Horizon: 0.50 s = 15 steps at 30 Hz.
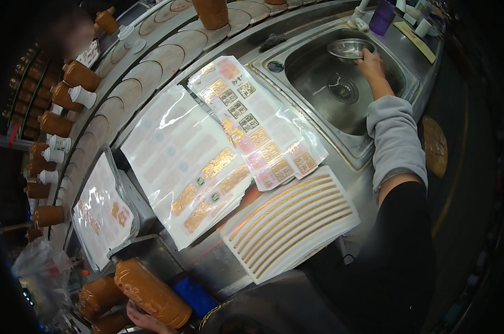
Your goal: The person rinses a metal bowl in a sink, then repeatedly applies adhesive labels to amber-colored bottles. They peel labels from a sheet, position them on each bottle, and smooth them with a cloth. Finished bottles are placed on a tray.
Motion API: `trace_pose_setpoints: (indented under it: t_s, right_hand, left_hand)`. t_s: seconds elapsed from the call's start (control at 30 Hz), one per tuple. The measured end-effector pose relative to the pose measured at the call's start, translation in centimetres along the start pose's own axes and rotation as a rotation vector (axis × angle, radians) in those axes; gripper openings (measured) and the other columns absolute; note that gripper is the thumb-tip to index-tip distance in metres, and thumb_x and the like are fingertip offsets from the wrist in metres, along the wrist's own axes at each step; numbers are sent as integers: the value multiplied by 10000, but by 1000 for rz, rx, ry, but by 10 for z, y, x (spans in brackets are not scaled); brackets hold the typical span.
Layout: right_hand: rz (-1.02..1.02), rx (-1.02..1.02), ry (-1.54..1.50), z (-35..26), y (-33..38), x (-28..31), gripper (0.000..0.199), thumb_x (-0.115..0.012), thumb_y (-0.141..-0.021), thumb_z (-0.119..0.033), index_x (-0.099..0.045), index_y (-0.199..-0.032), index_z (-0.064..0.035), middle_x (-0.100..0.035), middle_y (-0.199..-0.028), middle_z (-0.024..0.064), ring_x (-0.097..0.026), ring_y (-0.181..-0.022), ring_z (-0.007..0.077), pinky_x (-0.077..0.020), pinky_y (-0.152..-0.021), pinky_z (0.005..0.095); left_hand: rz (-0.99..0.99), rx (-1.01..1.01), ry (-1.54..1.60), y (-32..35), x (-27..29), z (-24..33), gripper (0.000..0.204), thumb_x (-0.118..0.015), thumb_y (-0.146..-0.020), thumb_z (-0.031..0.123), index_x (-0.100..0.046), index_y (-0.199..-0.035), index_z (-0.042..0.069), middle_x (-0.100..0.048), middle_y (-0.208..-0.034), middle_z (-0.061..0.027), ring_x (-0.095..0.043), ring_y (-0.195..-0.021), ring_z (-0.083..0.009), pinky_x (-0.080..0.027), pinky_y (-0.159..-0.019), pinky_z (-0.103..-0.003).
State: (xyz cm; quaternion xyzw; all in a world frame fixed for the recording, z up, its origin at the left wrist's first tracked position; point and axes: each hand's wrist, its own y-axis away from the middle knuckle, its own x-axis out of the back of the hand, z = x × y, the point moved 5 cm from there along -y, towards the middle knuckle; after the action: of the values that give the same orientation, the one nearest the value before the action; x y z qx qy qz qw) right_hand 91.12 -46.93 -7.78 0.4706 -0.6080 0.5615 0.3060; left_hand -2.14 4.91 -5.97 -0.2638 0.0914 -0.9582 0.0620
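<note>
My right hand (371, 67) reaches over the sink (319, 103) and grips the rim of a shallow, shiny metal bowl (346, 51). Its arm wears a grey cuff pushed up toward the elbow. At the lower left, my left hand (143, 320) is closed against the side of a brown ceramic-looking bottle (152, 292) with raised decoration, which lies tilted; part of that hand is hidden behind it. Beside this bottle are other brown bottles (99, 295). Between my arms lie decal sheets with gold patterns (263, 133), white sheets (174, 139) and a sheet of curved gold strips (291, 222).
A curved conveyor (168, 58) of round plates runs along the far side, with several brown bottles (54, 123) on white stands. Another stack of decal sheets (101, 214) rests at the left. Near the sink stand a purple container (382, 18) and a dark scrubber (272, 42). Another person is at upper left.
</note>
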Motion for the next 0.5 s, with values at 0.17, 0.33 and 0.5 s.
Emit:
trace_pose_setpoints:
  t_s: [0.17, 0.33, 0.5]
  right_hand:
    - [33, 23, 7, -11, 7, 7, 303, -762, -805, -295, -626, -1020, -130, -611, -1056, 242, -611, -1002, 429, -502, -888, 481]
    - [82, 46, -45, -15, 18, 15, 281, -755, -813, -275, -630, -1017, -128, -594, -1045, 243, -606, -989, 431, -496, -870, 485]
    - [114, 136, -135, -11, 21, 18, 267, -764, -812, -236, -642, -1019, -121, -594, -995, 208, -608, -953, 407, -492, -841, 467]
  left_hand:
    - [5, 58, 18, 8, -6, 12, 402, -429, -1074, 337, -614, -1184, -2, -639, -1130, -119, -641, -976, -218, -540, -847, -339]
    - [2, 36, -15, 8, -6, 17, 398, -439, -1067, 323, -621, -1184, -10, -640, -1150, -118, -629, -1016, -220, -514, -888, -336]
    - [20, 65, 44, 17, -12, 25, 396, -438, -1069, 298, -603, -1201, -37, -632, -1186, -133, -611, -1075, -227, -487, -947, -338]
